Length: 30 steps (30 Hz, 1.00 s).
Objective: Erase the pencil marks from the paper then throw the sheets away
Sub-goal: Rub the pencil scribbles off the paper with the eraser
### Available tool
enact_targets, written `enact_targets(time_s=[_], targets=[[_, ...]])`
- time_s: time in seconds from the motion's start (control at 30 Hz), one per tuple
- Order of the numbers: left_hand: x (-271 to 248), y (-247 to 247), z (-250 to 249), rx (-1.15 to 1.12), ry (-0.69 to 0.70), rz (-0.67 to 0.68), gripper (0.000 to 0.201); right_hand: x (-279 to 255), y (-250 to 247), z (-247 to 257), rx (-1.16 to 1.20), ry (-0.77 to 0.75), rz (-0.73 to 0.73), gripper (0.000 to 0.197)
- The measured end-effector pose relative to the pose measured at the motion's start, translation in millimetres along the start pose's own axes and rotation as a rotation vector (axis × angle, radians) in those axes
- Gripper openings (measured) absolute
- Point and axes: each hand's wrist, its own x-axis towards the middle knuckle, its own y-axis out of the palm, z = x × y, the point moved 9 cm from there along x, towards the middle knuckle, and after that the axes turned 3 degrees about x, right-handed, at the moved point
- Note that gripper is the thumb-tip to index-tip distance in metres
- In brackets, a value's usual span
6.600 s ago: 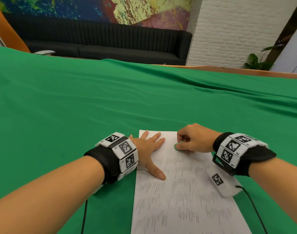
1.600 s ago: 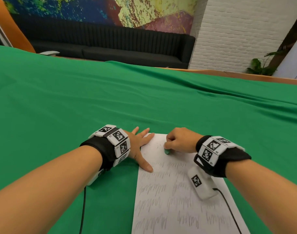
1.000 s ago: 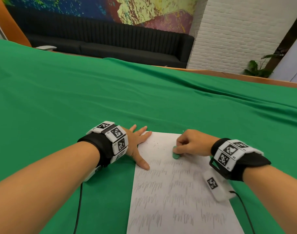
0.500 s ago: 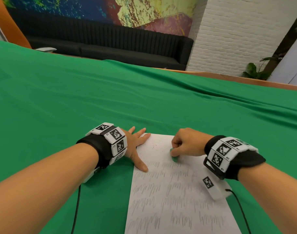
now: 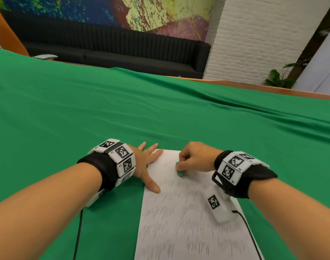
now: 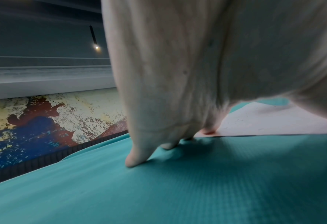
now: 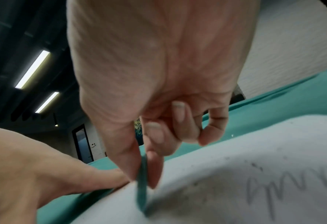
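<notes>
A white sheet of paper (image 5: pixel 186 212) with rows of grey pencil scribbles lies on the green cloth; its top strip is rubbed blank with dark crumbs on it. My right hand (image 5: pixel 195 158) pinches a small green eraser (image 5: pixel 179 172) between thumb and forefinger and presses it edge-down on the paper (image 7: pixel 235 181) near the top; the eraser (image 7: pixel 142 186) shows thin and upright in the right wrist view. My left hand (image 5: pixel 148 166) lies flat with spread fingers over the sheet's top left corner, thumb on the paper's left edge. In the left wrist view its fingertips (image 6: pixel 135 159) touch the cloth.
The green cloth (image 5: pixel 123 109) covers the whole table and is wrinkled at the right. A black sofa (image 5: pixel 113 49) and a white brick wall (image 5: pixel 254 34) stand beyond the far edge. A cable (image 5: pixel 252 239) from the right wrist unit trails over the paper's right side.
My right hand has been rubbing the eraser left and right across the top of the sheet; it now sits slightly left of a second ago. The left hand has stayed pressed on the corner.
</notes>
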Motion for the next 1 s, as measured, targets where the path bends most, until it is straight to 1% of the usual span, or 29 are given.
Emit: enact_targets(time_s=[0.13, 0.2, 0.27, 0.37, 0.43, 0.5, 0.63, 0.7, 0.73, 0.87, 0.93, 1.0], targets=[[-1.6, 0.1, -0.7, -0.006, 0.000, -0.004, 0.124, -4.5, -7.6, -38.1, -0.015, 0.137, 0.000, 0.029], [-1.9, 0.2, -1.9, -0.010, 0.001, -0.007, 0.124, -8.3, -15.0, -43.9, -0.070, 0.168, -0.012, 0.027], [-1.5, -0.8, -2.0, -0.014, 0.004, -0.008, 0.124, -6.1, -19.1, -28.1, -0.102, 0.121, -0.041, 0.025], [-1.0, -0.9, -1.9, -0.018, 0.001, -0.008, 0.124, 5.2, -9.4, 6.1, 0.006, 0.029, -0.044, 0.028], [-1.0, -0.5, -2.0, -0.007, -0.005, -0.009, 0.124, 12.0, 2.3, 15.4, 0.025, 0.012, -0.026, 0.029], [-1.6, -1.0, -2.0, -0.008, -0.005, -0.008, 0.124, 13.9, 5.5, 6.3, 0.000, 0.034, -0.013, 0.029], [-2.2, -2.1, -2.2, -0.020, 0.003, -0.012, 0.123, 1.2, -10.3, -25.6, -0.072, 0.130, -0.008, 0.031], [-1.3, -2.5, -2.4, -0.012, 0.004, -0.013, 0.123, -2.6, -16.3, -23.6, -0.148, 0.139, -0.046, 0.030], [-1.0, -2.2, -2.2, -0.010, 0.003, -0.010, 0.123, -2.1, -15.5, -15.7, -0.154, 0.120, -0.058, 0.027], [1.3, -1.1, -1.2, 0.001, -0.003, -0.012, 0.125, 9.6, 1.7, 22.3, 0.069, -0.006, -0.035, 0.024], [1.3, -0.9, -0.6, 0.001, -0.004, -0.015, 0.125, 11.6, 4.6, 17.6, 0.056, 0.003, -0.024, 0.024], [1.0, -0.8, -0.4, -0.001, 0.000, -0.013, 0.125, 6.2, 1.6, -7.5, 0.054, 0.066, -0.029, 0.026]])
